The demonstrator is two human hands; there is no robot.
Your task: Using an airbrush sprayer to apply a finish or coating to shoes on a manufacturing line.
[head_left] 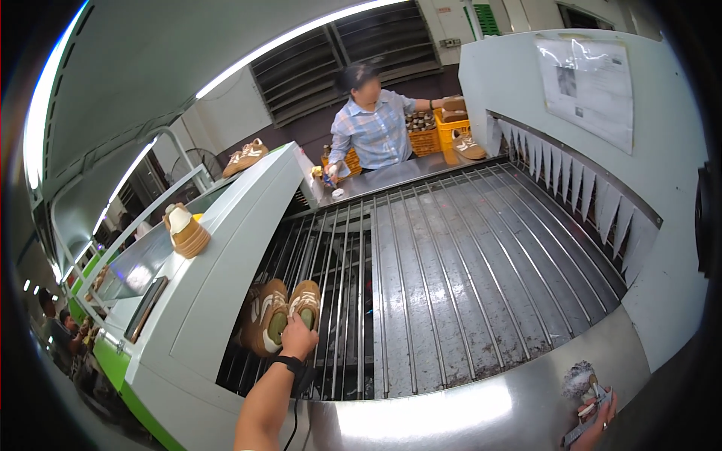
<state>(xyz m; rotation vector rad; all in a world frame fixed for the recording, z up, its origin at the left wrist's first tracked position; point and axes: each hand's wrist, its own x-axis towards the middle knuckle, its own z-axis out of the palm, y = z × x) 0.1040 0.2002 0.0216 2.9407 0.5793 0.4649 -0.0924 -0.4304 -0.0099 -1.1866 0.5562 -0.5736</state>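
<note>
We see the left hand (301,342) reaching from the near side to a pair of tan sneakers (273,307), toes pointing away, on the rod conveyor (360,316). Its fingers touch the shoe openings, where the collars adjoin; we cannot tell whether they grip. The right hand (602,425), well apart at lower right, has its fingers curled around a small tool (580,431) whose kind we cannot make out. We note the white housing (210,316) just beside the sneakers on their left and the steel ledge (451,411) at the near edge. To their right, room extends over the rods and steel plate (466,263) to the strip curtain (583,184).
</note>
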